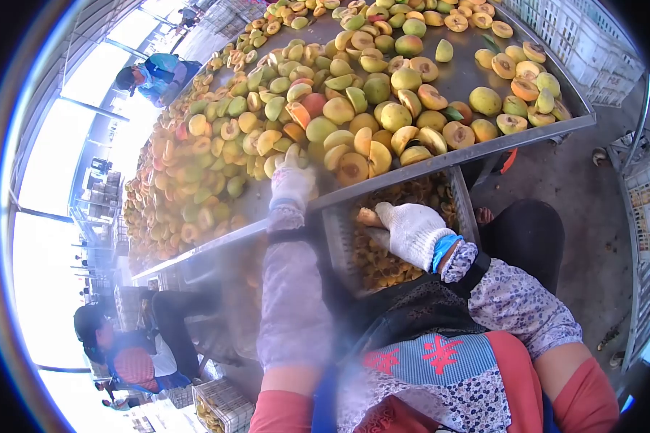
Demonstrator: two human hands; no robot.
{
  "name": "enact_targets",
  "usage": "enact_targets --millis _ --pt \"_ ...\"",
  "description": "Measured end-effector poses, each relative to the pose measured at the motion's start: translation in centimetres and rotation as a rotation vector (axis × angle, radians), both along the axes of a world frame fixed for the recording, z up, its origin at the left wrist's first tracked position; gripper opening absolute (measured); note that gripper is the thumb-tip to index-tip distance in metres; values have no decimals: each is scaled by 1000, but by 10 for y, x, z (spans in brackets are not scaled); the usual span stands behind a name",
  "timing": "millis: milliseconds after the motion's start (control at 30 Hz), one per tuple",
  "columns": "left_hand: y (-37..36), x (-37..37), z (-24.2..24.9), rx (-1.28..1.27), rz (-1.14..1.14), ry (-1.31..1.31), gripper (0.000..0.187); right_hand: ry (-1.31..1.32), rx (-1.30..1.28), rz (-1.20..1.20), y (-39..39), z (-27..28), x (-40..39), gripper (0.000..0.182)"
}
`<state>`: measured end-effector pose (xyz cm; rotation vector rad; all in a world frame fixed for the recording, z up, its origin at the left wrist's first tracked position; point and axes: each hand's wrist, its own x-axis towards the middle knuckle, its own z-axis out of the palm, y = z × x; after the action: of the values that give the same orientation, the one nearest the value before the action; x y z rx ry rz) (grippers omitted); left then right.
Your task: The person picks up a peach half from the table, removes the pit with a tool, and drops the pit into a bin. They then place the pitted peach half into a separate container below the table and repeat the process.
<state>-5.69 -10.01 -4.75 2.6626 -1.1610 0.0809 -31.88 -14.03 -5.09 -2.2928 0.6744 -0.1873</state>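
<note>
My left hand, in a white knitted glove, reaches over the near rim of a large metal table. Its fingers are bunched on a yellow stone fruit half at the edge of the pile. Halved and whole stone fruit, green, yellow and orange, cover much of the table. My right hand, also gloved, is closed below the rim around a small tan piece; I cannot tell what it is. Under this hand stands a crate holding many brownish pieces.
One person stands at the table's far left side, while another person sits at lower left. A crate of yellow pieces is on the floor nearby. White crates are stacked behind the table; a metal rack stands at right.
</note>
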Motion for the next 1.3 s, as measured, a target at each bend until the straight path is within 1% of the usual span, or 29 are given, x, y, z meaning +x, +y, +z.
enact_targets --millis 33,67,100,133,167,200,233,267,300,367,400,467,500,533,600,633,667,733,767,833,867,933,1000,1067,1100,1167,1200,1267,1300 --pt "-1 10 3 26 11 76 48 2 7 27 1 1 1 35" --pt "3 13 7 26 10 76 48 2 13 54 1 3 2 34" --pt "8 16 11 -206 25 430 45 -71 31 45 2 2 4 35" --pt "14 16 12 -438 41 784 42 -73 32 42 3 3 6 35" --pt "19 1 29 -533 -47 859 38 -180 77 -28 4 5 9 34" --pt "25 -17 44 -535 -45 859 38 -286 122 -96 5 6 11 33" --pt "32 -35 56 -685 -133 1098 41 -286 121 -91 5 9 13 33" --pt "37 -50 63 -836 -226 1334 44 -369 210 -179 2 13 16 32" --pt "43 -60 64 -840 -224 1331 44 -452 300 -267 2 15 19 32" --pt "49 -77 63 -791 -394 1534 51 -514 351 -269 4 16 24 31" --pt "46 -81 56 -791 -395 1534 51 -573 402 -275 5 15 26 30" --pt "42 -89 38 -858 -280 1626 53 -571 350 -260 10 10 27 30" --pt "43 -96 34 -846 -294 1585 58 -480 248 -191 13 15 26 30" --pt "42 -98 30 -848 -292 1589 58 -388 148 -121 14 21 23 31" --pt "42 -99 23 -906 -346 1397 58 -366 158 -101 11 26 21 32" --pt "41 -96 22 -797 -402 989 55 -458 269 -148 10 23 22 31" --pt "42 -93 21 -800 -401 992 55 -551 378 -194 9 22 23 30" --pt "44 -86 18 -955 -321 1107 51 -522 339 -217 6 16 23 28" --pt "43 -86 18 -957 -317 1109 51 -461 238 -180 7 13 26 28" --pt "42 -86 21 -1091 -255 1423 48 -359 67 -118 12 11 24 31" --pt "41 -88 22 -1155 -219 1580 47 -355 69 -117 13 6 28 31" --pt "40 -94 24 -1155 -206 1557 45 -322 195 -125 16 -11 35 33" --pt "38 -101 29 -1155 -197 1533 44 -320 167 -113 16 -5 35 36" --pt "39 -107 33 -1123 -155 1494 43 -221 105 -99 18 5 32 36" --pt "40 -108 33 -1125 -154 1495 43 -220 104 -98 18 7 32 36" --pt "42 -110 31 -1043 -184 1325 43 -242 241 -49 20 8 32 36" --pt "40 -113 30 -1042 -184 1327 43 -241 242 -50 24 8 33 36" --pt "35 -117 30 -1172 11 1319 44 -362 890 -73 37 9 37 33" --pt "37 -116 28 -1170 11 1319 44 -538 961 -29 42 12 36 30"
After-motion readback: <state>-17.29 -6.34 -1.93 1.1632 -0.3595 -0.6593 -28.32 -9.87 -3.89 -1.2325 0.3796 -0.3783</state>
